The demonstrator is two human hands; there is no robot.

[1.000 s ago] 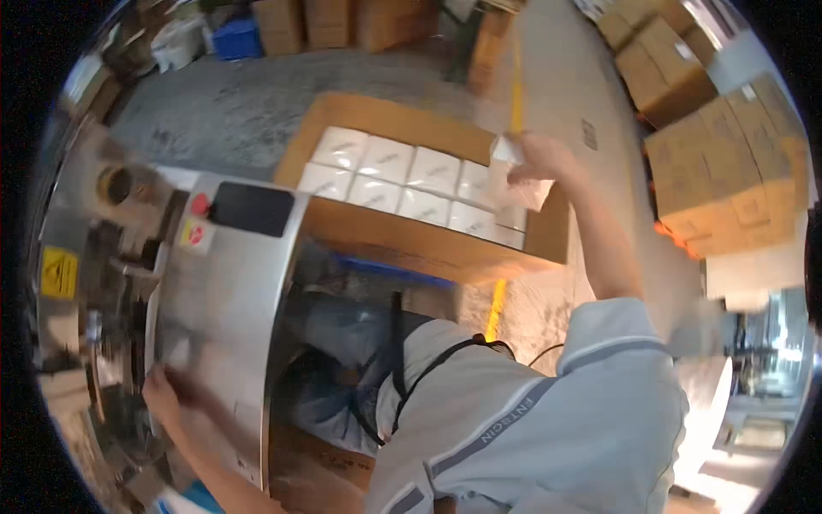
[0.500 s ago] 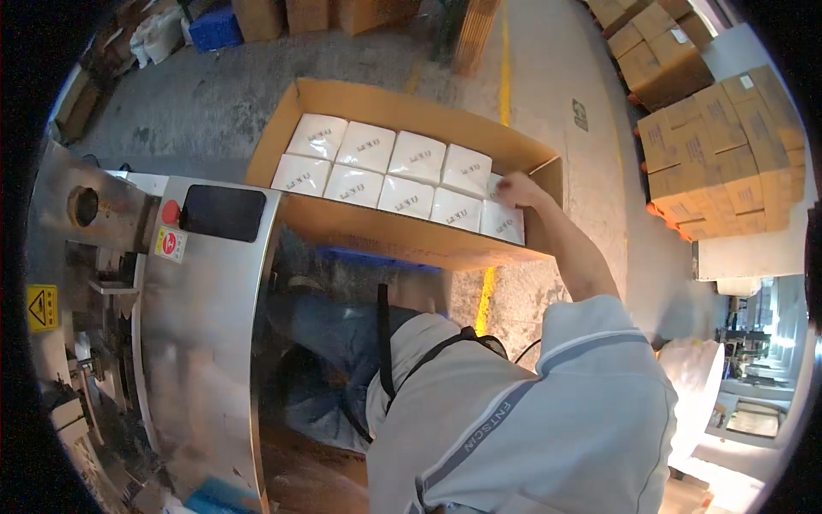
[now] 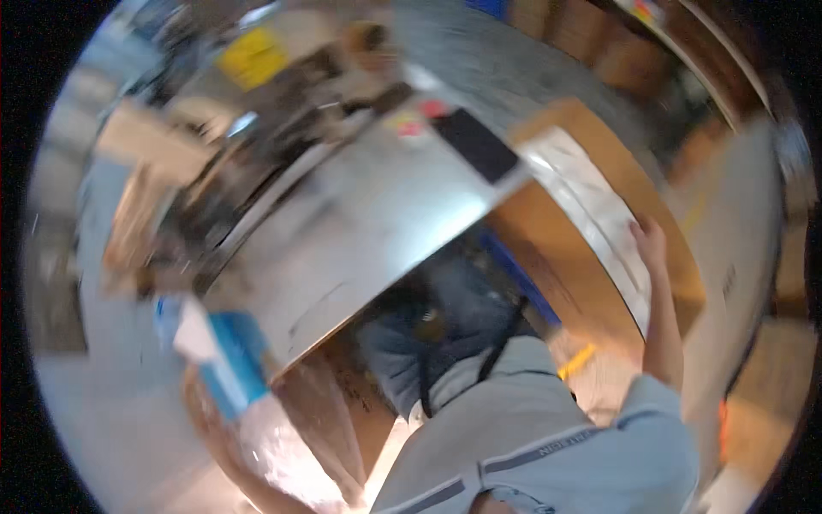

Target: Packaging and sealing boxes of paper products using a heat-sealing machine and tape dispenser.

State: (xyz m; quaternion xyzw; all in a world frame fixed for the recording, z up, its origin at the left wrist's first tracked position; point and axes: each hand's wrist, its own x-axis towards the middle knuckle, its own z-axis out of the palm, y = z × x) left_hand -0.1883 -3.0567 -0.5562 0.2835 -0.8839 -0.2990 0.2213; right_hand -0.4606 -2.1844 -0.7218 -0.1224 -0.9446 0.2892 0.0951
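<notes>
White packs [image 3: 586,197] are being held inside an open cardboard carton [image 3: 556,257], their tops being met by the right hand [image 3: 651,244]; a blue-and-white packet [image 3: 242,344] is being approached closely by the left hand [image 3: 195,385]; through blur, whether either hand is spread or pinching cannot be told

White packs [image 3: 591,206] inside open carton [image 3: 556,261]

Factory: steel machine [image 3: 368,223], open carton [image 3: 552,253].

Blurred blue-and-white thing [image 3: 224,358], perhaps a packet.
</notes>
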